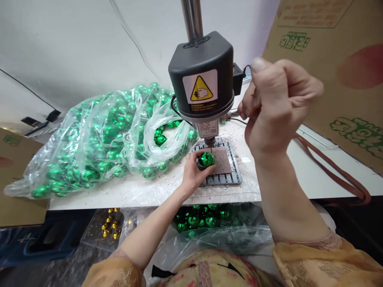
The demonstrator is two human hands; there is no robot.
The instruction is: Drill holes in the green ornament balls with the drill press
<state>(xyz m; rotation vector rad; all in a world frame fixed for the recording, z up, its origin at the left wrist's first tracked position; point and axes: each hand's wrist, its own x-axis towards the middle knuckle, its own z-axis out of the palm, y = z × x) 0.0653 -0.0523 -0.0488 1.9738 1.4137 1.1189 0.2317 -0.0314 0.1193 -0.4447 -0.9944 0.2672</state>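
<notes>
My left hand [193, 169] pinches a shiny green faceted ball [206, 159] between thumb and fingers, just under the chuck of a small bench drill press [202, 75]. A thin bit comes down from the chuck [210, 142] at the ball's upper edge; I cannot tell whether it touches. Beneath the ball lies a brownish square plate [224, 159] on the slotted metal base [236, 175]. To the right of the drill head, my right hand [275, 103] is raised in a closed fist around the press lever. A short metal rod runs toward that fist, and the grip itself is mostly hidden.
A large clear plastic bag [98, 139] of green balls fills the table's left side. More green balls [206, 217] lie in a bag below the front edge, near a clear box of gold balls [110, 227]. Cardboard boxes [329, 52] and a brown strap [335, 183] stand right.
</notes>
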